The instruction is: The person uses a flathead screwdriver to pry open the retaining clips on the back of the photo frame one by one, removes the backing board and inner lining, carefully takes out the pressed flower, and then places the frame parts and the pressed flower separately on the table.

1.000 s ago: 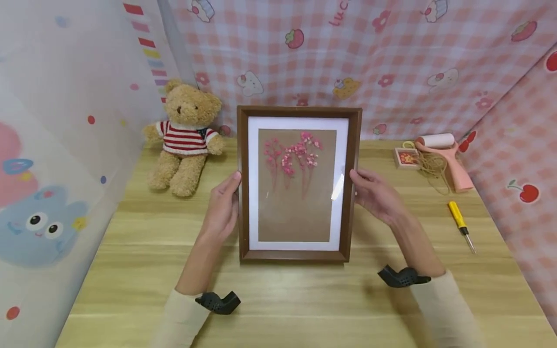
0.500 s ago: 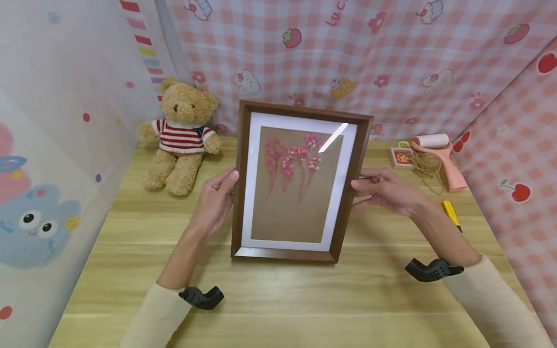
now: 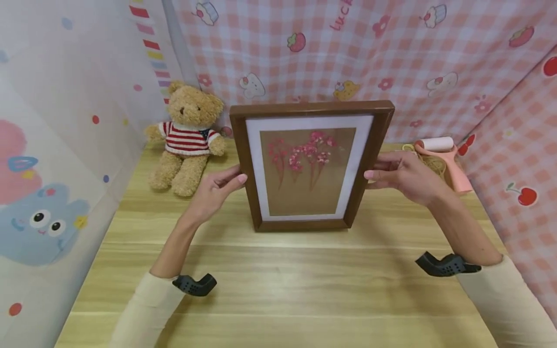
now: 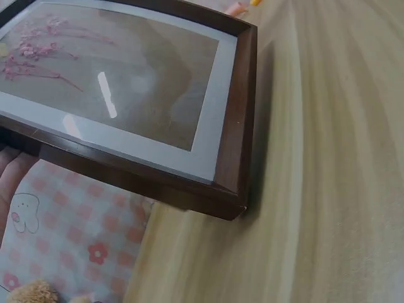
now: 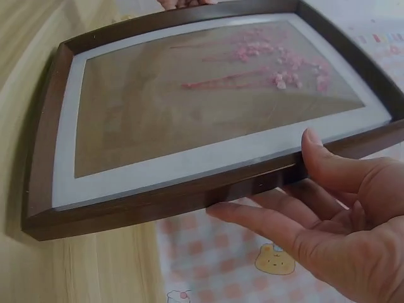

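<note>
A brown picture frame [image 3: 304, 225] with a white mat and pink dried flowers [image 3: 310, 151] stands nearly upright over the wooden table, its face toward me. My left hand [image 3: 214, 193] holds its left side, thumb on the edge. On the opposite side my right hand [image 3: 411, 178] grips the frame between thumb and fingers. The right wrist view shows that thumb on the front edge and the fingers [image 5: 265, 221] under the side and back. In the left wrist view, the frame's lower corner [image 4: 230, 205] is close over the tabletop, and only a bit of my left hand shows.
A teddy bear [image 3: 187, 137] in a striped sweater sits at the back left of the table [image 3: 278, 290]. At the back right lie a pink-handled lint roller [image 3: 454, 169] and a coil of twine [image 3: 435, 164], partly behind my right hand. Patterned cloth walls [image 3: 278, 63] surround the table.
The picture frame has tipped more upright and moved back, its lower edge now farther from me. Both hands moved with it, and my right arm now covers the yellow screwdriver.
</note>
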`<state>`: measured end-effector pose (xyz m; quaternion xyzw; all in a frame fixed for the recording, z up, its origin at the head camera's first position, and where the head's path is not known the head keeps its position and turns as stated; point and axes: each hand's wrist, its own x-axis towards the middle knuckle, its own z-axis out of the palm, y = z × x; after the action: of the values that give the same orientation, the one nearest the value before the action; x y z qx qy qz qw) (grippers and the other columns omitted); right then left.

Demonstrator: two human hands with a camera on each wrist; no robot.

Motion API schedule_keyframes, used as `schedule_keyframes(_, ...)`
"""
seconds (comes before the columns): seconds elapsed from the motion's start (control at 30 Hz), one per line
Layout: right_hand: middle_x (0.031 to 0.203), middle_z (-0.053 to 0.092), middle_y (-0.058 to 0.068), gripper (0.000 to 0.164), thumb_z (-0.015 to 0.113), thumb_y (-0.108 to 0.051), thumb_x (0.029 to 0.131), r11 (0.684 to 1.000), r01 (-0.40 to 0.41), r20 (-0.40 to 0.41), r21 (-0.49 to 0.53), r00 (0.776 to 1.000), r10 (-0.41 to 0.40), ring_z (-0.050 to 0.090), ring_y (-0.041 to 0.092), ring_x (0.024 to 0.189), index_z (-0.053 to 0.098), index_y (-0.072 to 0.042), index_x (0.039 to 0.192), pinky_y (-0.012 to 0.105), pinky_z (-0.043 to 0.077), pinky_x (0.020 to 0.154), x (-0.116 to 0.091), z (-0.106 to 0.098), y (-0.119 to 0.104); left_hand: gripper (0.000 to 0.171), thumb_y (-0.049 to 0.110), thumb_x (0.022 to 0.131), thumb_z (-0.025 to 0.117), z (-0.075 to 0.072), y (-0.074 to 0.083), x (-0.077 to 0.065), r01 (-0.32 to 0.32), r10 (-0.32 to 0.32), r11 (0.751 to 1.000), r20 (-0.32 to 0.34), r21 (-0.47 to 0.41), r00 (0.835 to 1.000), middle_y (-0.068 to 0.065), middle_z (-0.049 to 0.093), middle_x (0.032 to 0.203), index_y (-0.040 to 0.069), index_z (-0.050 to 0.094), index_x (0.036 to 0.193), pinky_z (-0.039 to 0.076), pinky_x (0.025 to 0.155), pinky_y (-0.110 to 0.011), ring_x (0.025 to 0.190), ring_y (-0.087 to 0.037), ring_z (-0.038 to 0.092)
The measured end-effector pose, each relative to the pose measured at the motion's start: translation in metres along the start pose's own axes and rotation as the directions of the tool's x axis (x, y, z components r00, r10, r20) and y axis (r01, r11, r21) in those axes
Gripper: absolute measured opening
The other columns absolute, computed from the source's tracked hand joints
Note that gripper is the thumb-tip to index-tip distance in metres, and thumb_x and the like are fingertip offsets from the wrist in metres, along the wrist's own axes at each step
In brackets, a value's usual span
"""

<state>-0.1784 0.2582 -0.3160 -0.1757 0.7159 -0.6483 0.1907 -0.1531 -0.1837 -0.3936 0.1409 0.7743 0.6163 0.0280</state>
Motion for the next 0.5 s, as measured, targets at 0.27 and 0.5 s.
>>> schedule_keyframes(0.27,0.103,0.082,-0.011,0.018,0.076,0.000,0.101,0.916,0.079,-0.104,-0.394,0.986,-0.130,0.076,0.005,0.096,0.081,0.006,0.118,0.021,0.064,0.085,-0.002,0.004,0.025,0.040,-0.002,0.106,0.067,0.002,-0.009,-0.004,-0.221,0.222,0.968,0.005,0.119,0.975,-0.029,0.066,0.144,-0.010,0.063,0.146,0.060,0.097,-0.018,0.121,-0.024,0.075)
schedule_keyframes(0.5,0.141,0.076,-0.005,0.041,0.072,0.001,0.104,0.903,0.156,-0.143,-0.400,0.963,-0.229,0.069,0.003,0.126,0.071,-0.004,0.145,0.017,0.059,0.095,-0.012,0.014,0.064,0.035,-0.021,0.095,0.068,0.018,-0.030,-0.006,-0.497,0.498,0.852,0.040,0.162,0.866,-0.029,0.075,0.130,-0.013,0.075,0.128,0.060,0.093,-0.015,0.120,-0.008,0.074)
